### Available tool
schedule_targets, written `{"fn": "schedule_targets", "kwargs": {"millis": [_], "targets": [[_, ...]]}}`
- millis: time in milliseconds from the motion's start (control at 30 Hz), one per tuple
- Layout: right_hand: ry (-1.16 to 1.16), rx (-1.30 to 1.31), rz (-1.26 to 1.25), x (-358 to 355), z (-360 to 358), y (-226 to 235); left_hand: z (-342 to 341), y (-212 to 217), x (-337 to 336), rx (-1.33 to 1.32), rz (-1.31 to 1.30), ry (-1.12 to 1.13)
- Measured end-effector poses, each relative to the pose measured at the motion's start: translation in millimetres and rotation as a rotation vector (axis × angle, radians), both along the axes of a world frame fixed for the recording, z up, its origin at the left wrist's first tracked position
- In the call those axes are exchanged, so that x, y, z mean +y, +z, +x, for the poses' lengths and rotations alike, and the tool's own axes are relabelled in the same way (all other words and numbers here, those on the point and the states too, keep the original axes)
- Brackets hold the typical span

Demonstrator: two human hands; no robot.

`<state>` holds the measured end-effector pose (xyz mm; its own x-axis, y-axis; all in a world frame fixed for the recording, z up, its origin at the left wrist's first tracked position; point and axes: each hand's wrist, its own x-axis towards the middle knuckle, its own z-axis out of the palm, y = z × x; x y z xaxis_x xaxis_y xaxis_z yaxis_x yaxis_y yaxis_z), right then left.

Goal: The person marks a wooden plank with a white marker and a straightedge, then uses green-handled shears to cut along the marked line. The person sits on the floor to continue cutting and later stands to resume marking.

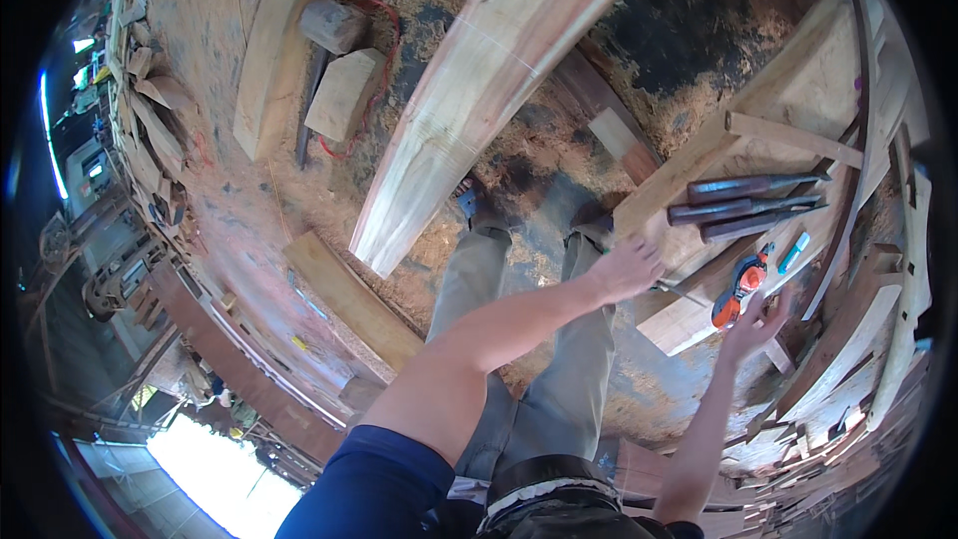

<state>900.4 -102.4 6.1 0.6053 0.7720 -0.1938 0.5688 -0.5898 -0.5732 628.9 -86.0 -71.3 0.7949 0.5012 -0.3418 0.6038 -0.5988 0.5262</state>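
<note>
Over the near end of a timber block [667, 327] at the right, my left hand [631, 268] is closed with its fingers curled; what it holds I cannot make out. A thin dark rod [683, 293] runs from beside its fingertips towards an orange and black hand tool [740, 289], whose kind is unclear. Just below that tool is my right hand [750, 331], its fingers apart and nothing visible between them. A small turquoise item [794, 253] lies beside the tool. Several dark-handled chisels [746, 208] rest farther up on the wood.
A long pale plank [484, 80] slants across the middle, ending near my feet. Wooden blocks [345, 95] and a red cord [387, 80] lie left of it. Another board [354, 299] sits at my left. Curved timbers [848, 339] crowd the right; shavings cover the floor.
</note>
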Motion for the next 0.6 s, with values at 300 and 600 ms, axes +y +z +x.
{"fn": "schedule_targets", "kwargs": {"millis": [300, 600], "targets": [[-0.172, 0.195, -0.025, -132.7, -211.6, 57.5, -177.5, 72.7, -47.3, -0.222, -0.72, 0.43], [-0.017, 0.61, -0.268, -72.1, -368.8, 51.7, -331.7, 136.2, 27.7, 0.014, -1.023, 0.963]]}}
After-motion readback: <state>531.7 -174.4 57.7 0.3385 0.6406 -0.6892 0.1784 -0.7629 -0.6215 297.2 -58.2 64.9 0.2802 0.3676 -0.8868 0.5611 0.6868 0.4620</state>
